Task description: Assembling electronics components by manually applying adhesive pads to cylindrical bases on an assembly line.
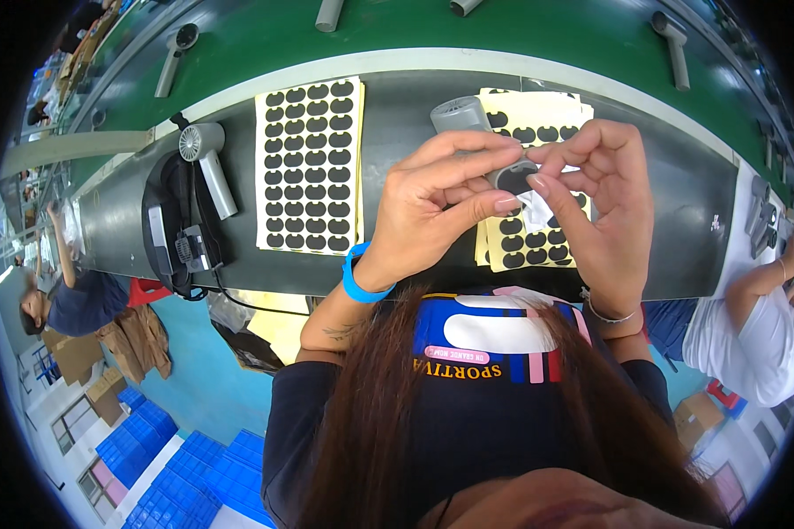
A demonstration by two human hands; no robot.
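My left hand (445, 189) is closed on a grey handheld fan, its thumb and fingertips around a rounded end that carries a dark oval sticker (513, 179). The fan's round grey head (458, 114) shows beyond my left fingers, which hide most of the handle. My right hand (604, 189) pinches with thumb and index finger at the sticker's right edge. Beneath the fingertips is a crumpled white scrap (535, 214); I cannot tell whether it is held. Under both hands lies a stack of yellow-backed sheets (525, 258) with rows of dark oval stickers.
To the left lies another sheet of dark oval stickers (309, 167). Farther left are a second grey handheld fan (210, 167) and a black bag (161, 225) with a cable. Beyond the dark table, several fans lie on a green conveyor belt (397, 37). People work at both sides.
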